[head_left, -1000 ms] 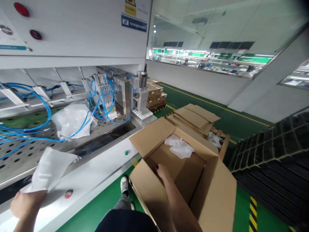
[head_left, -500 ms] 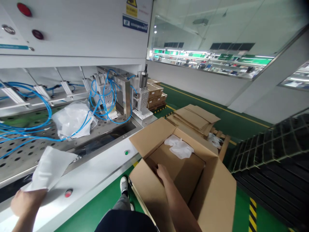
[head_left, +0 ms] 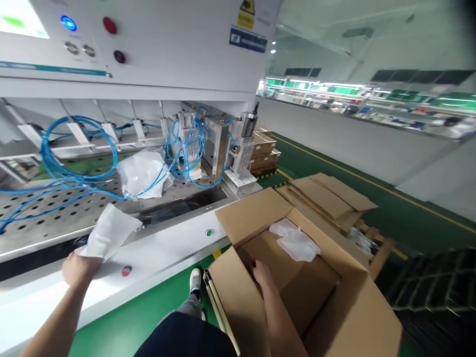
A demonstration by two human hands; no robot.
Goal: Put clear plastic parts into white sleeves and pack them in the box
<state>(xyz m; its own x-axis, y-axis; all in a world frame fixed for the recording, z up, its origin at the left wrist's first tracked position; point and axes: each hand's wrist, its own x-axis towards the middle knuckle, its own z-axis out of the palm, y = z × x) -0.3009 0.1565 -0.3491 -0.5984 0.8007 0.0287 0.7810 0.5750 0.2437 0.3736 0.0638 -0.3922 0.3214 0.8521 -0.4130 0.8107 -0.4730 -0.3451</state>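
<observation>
Lettering is showing on the white machine point(head_left: 178, 59) at the far left: a yellow warning sign point(head_left: 246, 19) is sitting above a dark blue label point(head_left: 248, 39), and I am finding the characters on both too blurred to read. A bright screen point(head_left: 22, 20) is being cut off at the far left corner, beside a glowing blue button point(head_left: 69, 23).

On the near left, I am seeing the left hand point(head_left: 80, 267) holding a white sheet point(head_left: 111, 230) by its near end, above the front ledge point(head_left: 167, 248); the fingers are curling round it, though the sheet is covering their tips. A red button point(head_left: 126, 271) is sitting to the right of that hand. Farther back, a crumpled clear bag point(head_left: 143, 173) is lying on the perforated bed point(head_left: 55, 230), with blue hoses point(head_left: 45, 148) partly crossing it.

On the right, the right hand point(head_left: 263, 275) is reaching into an open cardboard box point(head_left: 372, 312), beside its left flap point(head_left: 240, 292). Its fingertips are hiding from me, so I cannot tell whether they are wide, narrow or holding anything. A thin white bag point(head_left: 295, 243) is lying inside, toward the far end. The box's near part is running out of view, and a dark rack point(head_left: 435, 282) is blurring at the near right.
</observation>
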